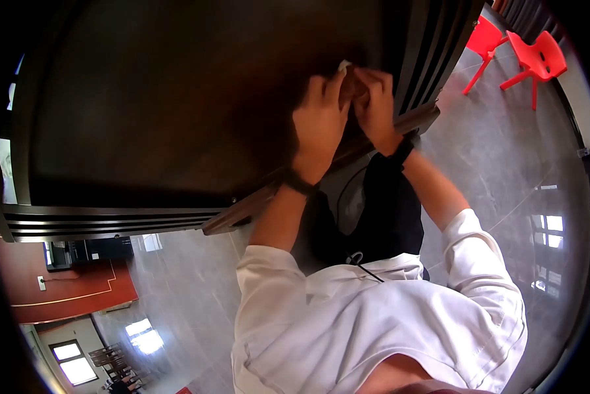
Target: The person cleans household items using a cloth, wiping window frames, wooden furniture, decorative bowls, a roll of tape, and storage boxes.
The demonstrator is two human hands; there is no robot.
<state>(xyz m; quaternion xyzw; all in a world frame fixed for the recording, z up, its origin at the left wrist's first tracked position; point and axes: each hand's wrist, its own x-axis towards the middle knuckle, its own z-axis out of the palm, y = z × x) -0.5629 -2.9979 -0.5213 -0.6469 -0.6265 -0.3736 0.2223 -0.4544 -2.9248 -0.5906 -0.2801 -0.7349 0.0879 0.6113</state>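
Beyond the left slats of the dark table [157,125] stood a black machine [101,248], its pale marking too small to read. Over the tabletop, near the table edge facing the person, the left hand [320,115] pinched a small whitish scrap [344,65], its tip poking past the fingers. The right hand [376,105] met it, fingers curled; whether they gripped the scrap, I couldn't tell. Red chairs [536,58] stood right of the table.
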